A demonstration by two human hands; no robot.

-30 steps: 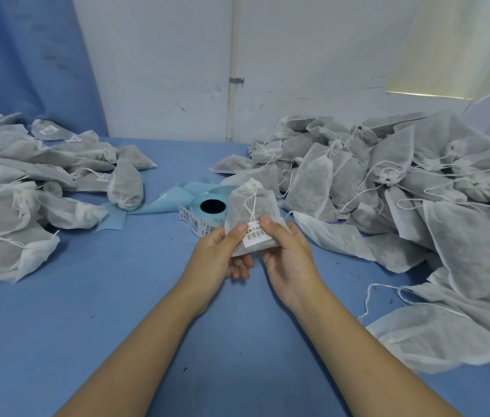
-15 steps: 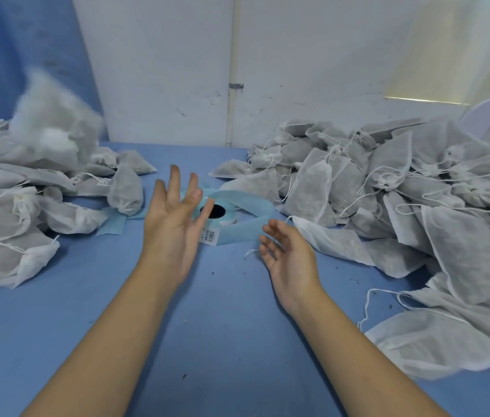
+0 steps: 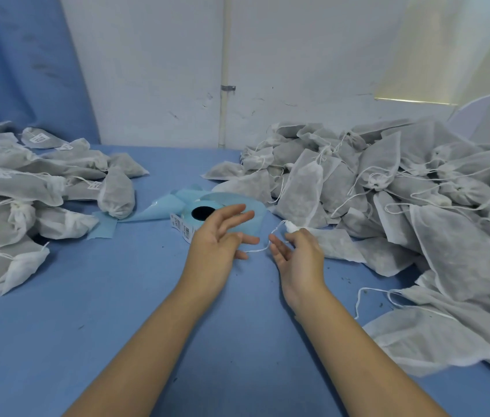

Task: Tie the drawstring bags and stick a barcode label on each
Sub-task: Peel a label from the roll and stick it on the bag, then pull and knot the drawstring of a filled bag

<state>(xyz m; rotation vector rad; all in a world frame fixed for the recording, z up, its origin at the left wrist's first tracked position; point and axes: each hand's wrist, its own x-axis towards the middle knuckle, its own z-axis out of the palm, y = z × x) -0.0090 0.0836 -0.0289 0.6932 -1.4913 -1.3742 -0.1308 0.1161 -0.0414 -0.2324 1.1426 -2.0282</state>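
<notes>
Blue cloth-covered tabletop [image 3: 117, 311] set against a scuffed white plaster wall [image 3: 153, 70] with a thin vertical white pipe [image 3: 225, 55]; a blue fabric curtain [image 3: 12, 55] hangs at the left.

A second earlier both hands clasped one labelled bag in front of the roll. Half a second earlier that bag was a blur in the air above the left pile, with both hands raised and empty. Now the hands are lower, and the right one has reached the edge of the right pile.

The left hand [image 3: 219, 236] is spread, fingers straight, holding nothing, in front of the pale blue roll of barcode labels [image 3: 200, 203]. The right hand [image 3: 297, 254], loosely curved, is at the gathered mouth of a flat white non-woven drawstring bag [image 3: 334, 242]. Its thin white cord [image 3: 257, 250] runs across to the left fingers; whether the right hand pinches it cannot be told.

The left pile of soft, plump grey-white bags [image 3: 12, 188] bears small white labels. The right pile of similar bags [image 3: 388, 191] shows loose cords. A glossy pale blue backing strip [image 3: 153, 210] curls from the roll.
</notes>
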